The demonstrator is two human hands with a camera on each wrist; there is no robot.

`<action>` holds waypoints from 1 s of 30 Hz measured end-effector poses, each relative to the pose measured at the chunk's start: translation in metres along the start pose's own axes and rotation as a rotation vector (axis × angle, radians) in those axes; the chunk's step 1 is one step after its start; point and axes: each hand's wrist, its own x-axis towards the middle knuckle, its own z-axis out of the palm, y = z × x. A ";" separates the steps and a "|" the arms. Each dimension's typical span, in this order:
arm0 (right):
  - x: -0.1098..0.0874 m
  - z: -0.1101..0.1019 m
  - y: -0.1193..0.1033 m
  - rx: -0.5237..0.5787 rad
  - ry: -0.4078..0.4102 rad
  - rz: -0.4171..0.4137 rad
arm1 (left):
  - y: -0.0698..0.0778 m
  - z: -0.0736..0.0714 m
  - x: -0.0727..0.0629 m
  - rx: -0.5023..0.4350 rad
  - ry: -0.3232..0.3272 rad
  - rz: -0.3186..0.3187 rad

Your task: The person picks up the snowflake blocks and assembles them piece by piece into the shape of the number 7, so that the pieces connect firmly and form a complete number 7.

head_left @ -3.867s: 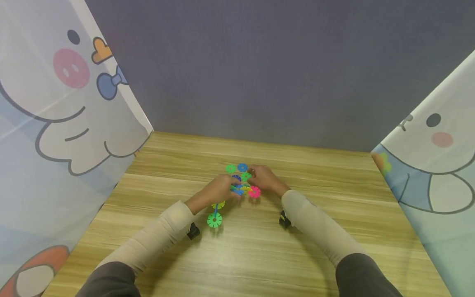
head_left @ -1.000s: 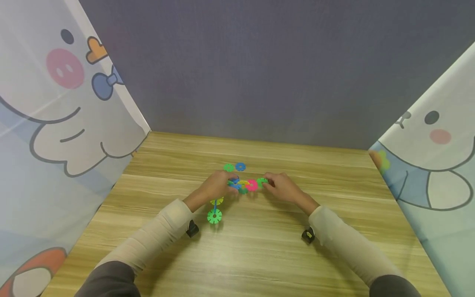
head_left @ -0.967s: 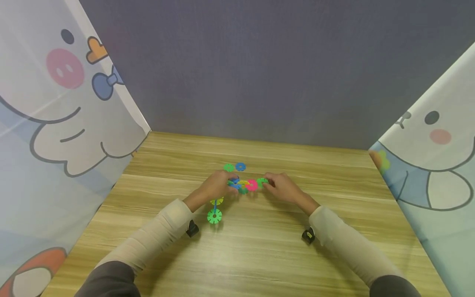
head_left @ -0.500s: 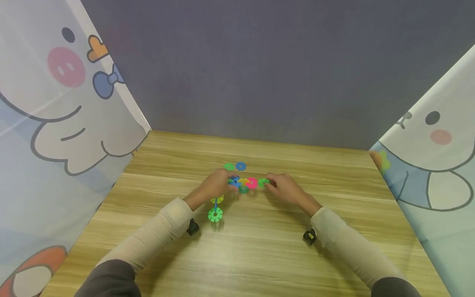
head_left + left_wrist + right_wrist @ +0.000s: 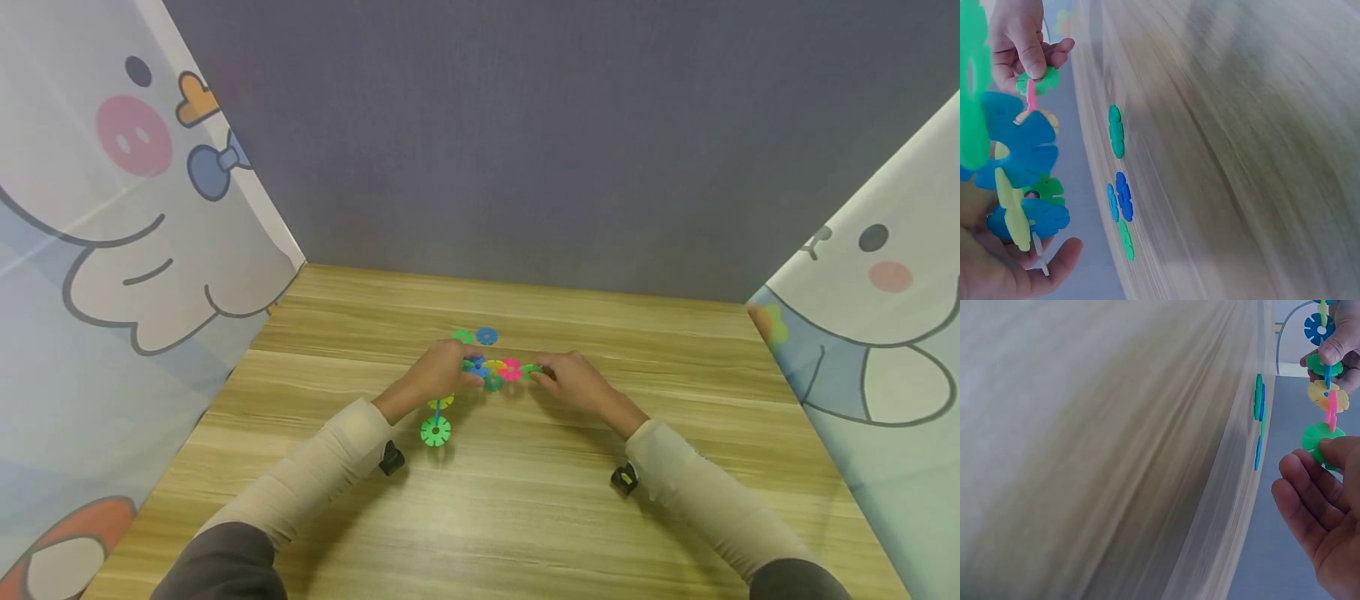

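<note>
My left hand [image 5: 438, 372] grips a chain of slotted plastic snowflake discs above the table. From it, a yellow disc [image 5: 1319, 394] and an upright pink disc [image 5: 1332, 411] lead right. My right hand [image 5: 576, 380] pinches a green snowflake disc [image 5: 1316, 439] at the pink one's edge, thumb on its face. The chain's other end reaches toward me, past a blue disc [image 5: 1025, 149] to another green disc [image 5: 435, 432]. Fingers of the left hand hide part of the chain's middle.
Loose discs lie flat on the wooden table [image 5: 510, 517]: a blue disc [image 5: 487, 336], a light green disc [image 5: 463, 336], a dark blue disc [image 5: 1124, 197] and a teal-green disc [image 5: 492, 382]. A grey panel [image 5: 525, 150] stands behind; printed cloths flank both sides.
Since the oldest frame, the right hand has moved right and toward me with the green disc, now at the pink disc. Over the last second, that disc tilts slightly; the left hand barely moves.
</note>
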 end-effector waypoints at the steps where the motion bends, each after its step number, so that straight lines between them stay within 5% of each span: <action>1: 0.000 0.000 0.000 0.000 0.009 -0.008 | 0.000 0.000 0.000 0.003 0.003 0.005; 24: 0.002 0.002 -0.005 -0.101 0.035 -0.147 | 0.007 -0.002 -0.003 0.057 0.056 0.103; 30: 0.002 0.003 -0.007 -0.127 0.063 -0.160 | 0.008 0.000 -0.004 0.089 0.054 0.087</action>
